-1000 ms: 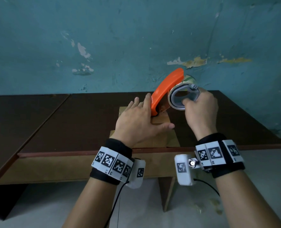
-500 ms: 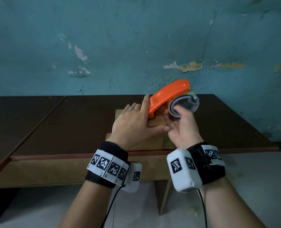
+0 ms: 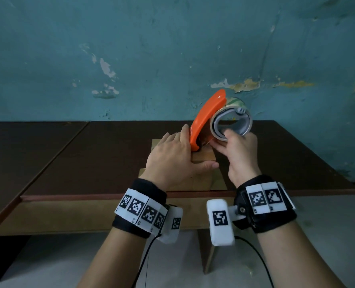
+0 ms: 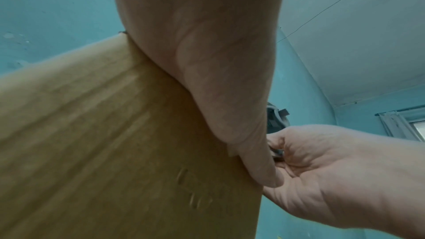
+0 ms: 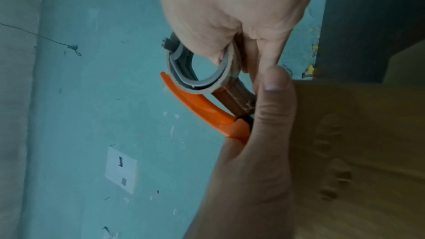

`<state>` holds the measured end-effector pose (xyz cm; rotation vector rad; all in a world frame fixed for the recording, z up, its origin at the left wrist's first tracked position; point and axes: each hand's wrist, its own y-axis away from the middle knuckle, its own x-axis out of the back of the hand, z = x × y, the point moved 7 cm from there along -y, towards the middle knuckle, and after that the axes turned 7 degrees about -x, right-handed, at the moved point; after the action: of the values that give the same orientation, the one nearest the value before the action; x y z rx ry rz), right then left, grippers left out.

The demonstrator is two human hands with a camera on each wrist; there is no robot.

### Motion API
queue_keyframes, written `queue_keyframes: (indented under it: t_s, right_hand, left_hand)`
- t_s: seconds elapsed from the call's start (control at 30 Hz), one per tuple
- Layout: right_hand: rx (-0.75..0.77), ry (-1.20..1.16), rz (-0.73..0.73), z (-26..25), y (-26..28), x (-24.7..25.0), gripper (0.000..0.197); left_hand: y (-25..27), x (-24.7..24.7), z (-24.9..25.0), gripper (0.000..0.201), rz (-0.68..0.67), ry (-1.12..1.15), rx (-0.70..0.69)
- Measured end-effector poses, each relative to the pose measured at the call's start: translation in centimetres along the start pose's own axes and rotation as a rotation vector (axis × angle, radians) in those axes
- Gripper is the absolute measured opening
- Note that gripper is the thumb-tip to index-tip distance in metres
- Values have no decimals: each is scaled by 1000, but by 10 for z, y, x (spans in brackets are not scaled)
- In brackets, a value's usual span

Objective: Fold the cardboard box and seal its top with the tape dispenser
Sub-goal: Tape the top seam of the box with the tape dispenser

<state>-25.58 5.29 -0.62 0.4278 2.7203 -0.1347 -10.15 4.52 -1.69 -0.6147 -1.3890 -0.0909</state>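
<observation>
A brown cardboard box (image 3: 203, 160) lies on the dark table near its front edge. My left hand (image 3: 172, 156) presses flat on the box top, fingers straight, thumb stretched right. Its index finger lies along the orange tape dispenser (image 3: 205, 115), whose lower end touches the far part of the box top. My right hand (image 3: 237, 150) grips the dispenser's tape roll (image 3: 231, 125) from below, fingers curled round its rim. In the right wrist view, fingers hook through the roll (image 5: 202, 74) above the orange handle (image 5: 200, 108). The left wrist view shows my palm (image 4: 218, 61) on cardboard (image 4: 103, 143).
The dark brown table (image 3: 89, 152) stands against a peeling teal wall (image 3: 172, 48). Its front edge (image 3: 79, 197) runs just before my wrists. A second tabletop (image 3: 16, 152) joins at the left. The floor below is pale grey.
The dispenser has tipped back up, its handle rising from a low slant. My right hand has turned from cupping under the roll to gripping it. The left hand stays pressed on the box.
</observation>
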Motion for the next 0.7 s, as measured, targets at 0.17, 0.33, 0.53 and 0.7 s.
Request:
queue_keyframes:
  t_s: [0.17,0.33,0.53,0.7]
  right_hand:
    - [50,37,11,-5,-1,1,30]
    - [35,68,43,-4,-8,10,30]
    - [89,162,181,-21,-19,50,34]
    - [77,207,121,-19,-19,52,33]
  left_hand:
    - [1,1,-1,128,-21,0,4]
    - [1,2,-1,128,-65,-11,12]
    - [0,-1,0,124,-158,-29,-2]
    - [-1,-2,-1,123,-158,-35,-9]
